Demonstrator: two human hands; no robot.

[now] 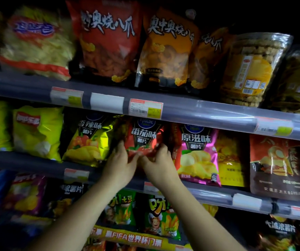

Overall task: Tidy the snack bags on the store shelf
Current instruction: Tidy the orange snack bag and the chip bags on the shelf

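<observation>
A red tomato-flavour chip bag point(144, 136) stands upright in the middle shelf row. My left hand point(121, 163) grips its lower left edge and my right hand point(158, 163) grips its lower right edge, so the bag's bottom is hidden behind my fingers. To its left leans a yellow-green spicy chip bag point(89, 140). On its right stands a pink original-flavour chip bag point(198, 153), touching the red one.
The grey shelf rail point(209, 111) with price tags runs just above the bags. Red and orange snack bags point(109, 40) and a clear tub point(252, 69) fill the top shelf. Yellow chip bags point(36, 133) sit far left, dark bags point(278, 167) right, green bags point(160, 218) below.
</observation>
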